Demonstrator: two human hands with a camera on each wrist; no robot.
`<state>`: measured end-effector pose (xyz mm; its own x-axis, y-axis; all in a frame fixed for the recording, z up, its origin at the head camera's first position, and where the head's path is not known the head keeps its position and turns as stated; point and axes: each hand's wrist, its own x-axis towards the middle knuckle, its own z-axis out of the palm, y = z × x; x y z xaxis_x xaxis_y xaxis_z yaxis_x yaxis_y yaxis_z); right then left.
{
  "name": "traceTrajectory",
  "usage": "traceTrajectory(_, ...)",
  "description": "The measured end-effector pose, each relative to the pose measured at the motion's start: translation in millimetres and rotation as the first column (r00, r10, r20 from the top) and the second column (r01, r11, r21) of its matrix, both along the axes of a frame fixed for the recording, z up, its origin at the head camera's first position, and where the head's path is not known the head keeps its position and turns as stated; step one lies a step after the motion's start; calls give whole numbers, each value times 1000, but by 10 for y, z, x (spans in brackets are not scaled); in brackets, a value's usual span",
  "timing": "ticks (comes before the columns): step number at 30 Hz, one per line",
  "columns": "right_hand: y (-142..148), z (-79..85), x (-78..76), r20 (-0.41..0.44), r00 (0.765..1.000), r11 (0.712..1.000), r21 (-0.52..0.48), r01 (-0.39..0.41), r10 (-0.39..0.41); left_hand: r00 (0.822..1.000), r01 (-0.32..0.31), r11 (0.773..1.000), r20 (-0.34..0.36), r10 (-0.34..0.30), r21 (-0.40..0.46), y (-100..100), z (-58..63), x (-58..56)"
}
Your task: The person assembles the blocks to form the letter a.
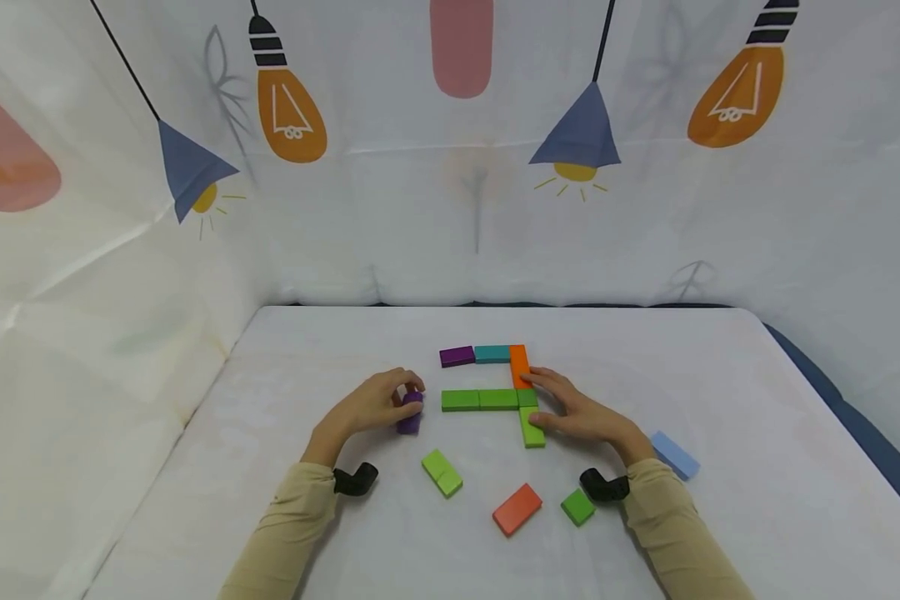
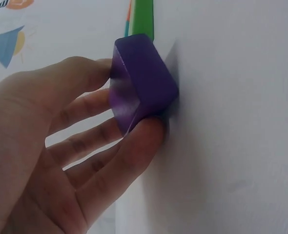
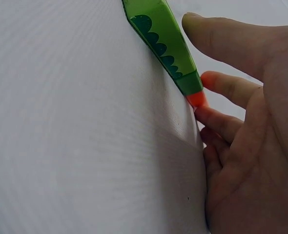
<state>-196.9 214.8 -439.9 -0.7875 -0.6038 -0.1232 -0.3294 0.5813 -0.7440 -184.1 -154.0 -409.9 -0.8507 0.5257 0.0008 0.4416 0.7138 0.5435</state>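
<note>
My left hand (image 1: 375, 404) pinches a purple block (image 2: 144, 73) between thumb and fingers, tilted near the tabletop. To its right, several blocks form a joined shape. The top row has a dark purple block (image 1: 457, 357), a teal block (image 1: 492, 354) and an upright orange block (image 1: 519, 363). Below run a row of green blocks (image 1: 460, 401) and a light green block (image 1: 532, 433), set lengthwise under the row's right end. My right hand (image 1: 581, 412) lies at the shape's right side, fingers extended, fingertips by the orange block and thumb by the light green one.
Nearer me on the white table (image 1: 307, 350) lie a light green block (image 1: 442, 473), a red-orange block (image 1: 517, 509) and a green cube (image 1: 578, 507). A light blue block (image 1: 675, 456) sits beyond my right wrist. A patterned white curtain (image 1: 420, 208) hangs behind the table.
</note>
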Motion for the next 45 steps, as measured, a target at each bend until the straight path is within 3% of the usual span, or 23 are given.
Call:
traceTrajectory(12, -7, -9, -2, -18, 1000, 1000, 9, -3, 3, 996, -89, 996, -18, 89, -7, 208, -30, 64)
traceTrajectory(21, -2, -10, -2, -23, 1000, 1000, -8, -4, 4, 984, -139, 990, -110, 139, 3, 346, -85, 86)
traceTrajectory(29, -11, -4, 8, -12, 1000, 1000, -9, -1, 1, 976, -192, 981, -95, 195, 39, 424, -120, 121)
traceTrajectory(45, -16, 21, 23, -13, 1000, 1000, -8, -6, 6, 970, -214, 976, -115, 216, 28, 478, -133, 145)
